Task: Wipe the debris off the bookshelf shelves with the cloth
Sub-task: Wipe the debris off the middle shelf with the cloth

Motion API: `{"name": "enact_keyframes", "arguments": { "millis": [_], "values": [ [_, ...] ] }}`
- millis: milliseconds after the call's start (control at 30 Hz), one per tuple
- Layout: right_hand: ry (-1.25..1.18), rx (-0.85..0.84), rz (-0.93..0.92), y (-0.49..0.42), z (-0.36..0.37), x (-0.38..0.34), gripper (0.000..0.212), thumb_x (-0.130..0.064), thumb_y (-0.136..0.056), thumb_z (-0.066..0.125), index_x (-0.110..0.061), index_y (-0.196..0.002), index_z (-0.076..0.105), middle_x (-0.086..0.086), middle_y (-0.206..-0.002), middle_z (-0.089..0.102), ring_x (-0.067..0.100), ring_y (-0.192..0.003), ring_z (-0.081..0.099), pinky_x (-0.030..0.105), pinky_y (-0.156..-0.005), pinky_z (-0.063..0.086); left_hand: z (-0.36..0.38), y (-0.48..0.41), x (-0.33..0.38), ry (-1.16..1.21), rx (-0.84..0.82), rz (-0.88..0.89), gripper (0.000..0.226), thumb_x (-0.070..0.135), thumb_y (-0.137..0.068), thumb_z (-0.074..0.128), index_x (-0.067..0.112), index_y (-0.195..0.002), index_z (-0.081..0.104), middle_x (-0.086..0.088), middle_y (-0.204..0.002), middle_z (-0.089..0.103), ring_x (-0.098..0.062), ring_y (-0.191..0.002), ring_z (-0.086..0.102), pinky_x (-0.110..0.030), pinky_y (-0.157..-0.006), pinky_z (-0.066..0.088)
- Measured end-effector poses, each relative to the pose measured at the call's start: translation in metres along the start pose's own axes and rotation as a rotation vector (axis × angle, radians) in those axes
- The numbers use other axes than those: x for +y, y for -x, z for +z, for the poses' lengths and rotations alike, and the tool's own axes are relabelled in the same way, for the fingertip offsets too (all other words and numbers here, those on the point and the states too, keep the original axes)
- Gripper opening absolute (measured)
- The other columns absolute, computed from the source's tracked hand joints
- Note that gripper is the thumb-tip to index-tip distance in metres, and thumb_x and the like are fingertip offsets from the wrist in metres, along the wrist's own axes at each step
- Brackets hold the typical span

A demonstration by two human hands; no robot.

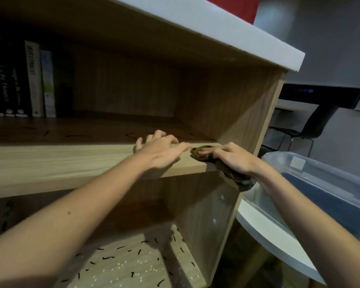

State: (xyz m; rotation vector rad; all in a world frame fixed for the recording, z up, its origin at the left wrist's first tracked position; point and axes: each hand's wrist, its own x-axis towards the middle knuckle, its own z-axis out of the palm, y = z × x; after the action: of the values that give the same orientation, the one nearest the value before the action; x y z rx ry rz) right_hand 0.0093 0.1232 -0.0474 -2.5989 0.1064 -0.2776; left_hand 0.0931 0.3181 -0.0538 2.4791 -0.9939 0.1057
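Nearest me, debris (pixel 107 257) dots the lower shelf (pixel 154 273). Above, my right hand (pixel 233 156) presses the cloth (pixel 195 156) under near-straight fingers on the shelf edge (pixel 71 163). My left hand (pixel 162 150) rests just beside it, relaxed, holding nothing.

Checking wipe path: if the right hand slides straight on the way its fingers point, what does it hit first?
Likely the left hand, resting on the shelf edge just past the cloth under the right hand. Gap looks small; depth unclear.
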Motion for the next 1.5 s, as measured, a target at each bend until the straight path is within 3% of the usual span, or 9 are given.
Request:
{"name": "enact_keyframes", "arguments": {
  "millis": [100,267,433,567,767,1000,1233,1400,1500],
  "values": [
    [0.167,0.021,0.156,-0.023,-0.008,0.015,0.036,-0.033,-0.095,0.034,-0.021,-0.080,0.064,0.013,-0.094,0.063,0.027,-0.089,0.055,0.038,-0.083,0.045,-0.008,-0.012,0.002,-0.150,-0.175,-0.033,0.079,0.071,-0.084,0.033,0.022,-0.146,0.028,-0.007,-0.154,0.018,-0.028,-0.141,0.017,-0.051,-0.113,0.001],
    [0.420,-0.011,0.271,-0.091,-0.001,0.019,0.045,-0.032,-0.098,0.023,-0.013,-0.115,0.060,0.014,-0.118,0.058,0.034,-0.108,0.049,0.039,-0.091,0.037,-0.003,-0.032,0.014,-0.139,-0.373,-0.109,0.112,0.082,-0.064,0.048,0.017,-0.150,0.015,-0.006,-0.156,0.011,-0.034,-0.140,0.018,-0.049,-0.111,0.021],
    [0.367,0.029,0.250,-0.124,0.010,0.010,0.034,-0.030,-0.099,0.030,-0.012,-0.106,0.058,0.009,-0.105,0.057,0.022,-0.085,0.049,0.031,-0.078,0.035,0.001,-0.034,0.009,-0.105,-0.331,-0.114,0.113,0.079,-0.062,0.056,0.018,-0.149,0.019,-0.006,-0.153,0.015,-0.032,-0.138,0.021,-0.047,-0.109,0.026],
    [0.397,0.040,0.206,-0.107,0.005,0.015,0.036,-0.031,-0.098,0.031,-0.009,-0.102,0.059,0.017,-0.111,0.060,0.030,-0.097,0.054,0.037,-0.087,0.041,0.002,-0.032,0.008,-0.074,-0.294,-0.109,0.114,0.079,-0.061,0.057,0.017,-0.149,0.019,-0.007,-0.154,0.015,-0.031,-0.140,0.018,-0.046,-0.110,0.024],
    [0.418,0.080,0.224,-0.041,-0.010,0.030,0.036,-0.029,-0.097,0.036,-0.016,-0.067,0.053,0.008,-0.076,0.059,0.027,-0.085,0.053,0.037,-0.077,0.044,0.002,-0.033,0.007,-0.069,-0.310,-0.103,0.114,0.079,-0.062,0.056,0.017,-0.150,0.017,-0.006,-0.155,0.011,-0.031,-0.141,0.013,-0.045,-0.110,0.022],
    [0.429,-0.014,0.231,-0.119,0.003,0.013,0.034,-0.022,-0.099,0.031,-0.005,-0.103,0.060,0.012,-0.097,0.058,0.025,-0.087,0.052,0.034,-0.080,0.039,0.002,-0.030,0.009,-0.112,-0.292,-0.101,0.110,0.080,-0.066,0.052,0.019,-0.150,0.016,-0.007,-0.155,0.011,-0.031,-0.141,0.013,-0.044,-0.111,0.019],
    [0.388,-0.020,0.128,-0.090,-0.009,0.027,0.032,-0.019,-0.097,0.037,-0.009,-0.107,0.065,0.012,-0.100,0.065,0.029,-0.093,0.058,0.034,-0.087,0.039,0.004,-0.029,0.009,-0.108,-0.282,-0.109,0.111,0.080,-0.065,0.053,0.020,-0.150,0.014,-0.005,-0.156,0.010,-0.029,-0.142,0.011,-0.043,-0.113,0.017],
    [0.481,-0.024,0.176,-0.137,-0.003,0.023,0.023,-0.023,-0.098,0.039,-0.011,-0.092,0.057,0.006,-0.091,0.055,0.020,-0.074,0.050,0.028,-0.066,0.037,0.008,-0.026,0.008,-0.081,-0.240,-0.098,0.110,0.078,-0.066,0.054,0.017,-0.150,0.017,-0.005,-0.154,0.015,-0.027,-0.141,0.014,-0.041,-0.112,0.019],
    [0.481,0.001,0.129,-0.165,0.002,0.021,0.024,-0.021,-0.098,0.040,-0.008,-0.106,0.059,0.011,-0.103,0.059,0.020,-0.080,0.052,0.030,-0.070,0.039,0.008,-0.027,0.007,-0.076,-0.205,-0.093,0.111,0.079,-0.063,0.055,0.016,-0.149,0.021,-0.004,-0.152,0.020,-0.026,-0.139,0.019,-0.041,-0.110,0.023]
  ]
}}
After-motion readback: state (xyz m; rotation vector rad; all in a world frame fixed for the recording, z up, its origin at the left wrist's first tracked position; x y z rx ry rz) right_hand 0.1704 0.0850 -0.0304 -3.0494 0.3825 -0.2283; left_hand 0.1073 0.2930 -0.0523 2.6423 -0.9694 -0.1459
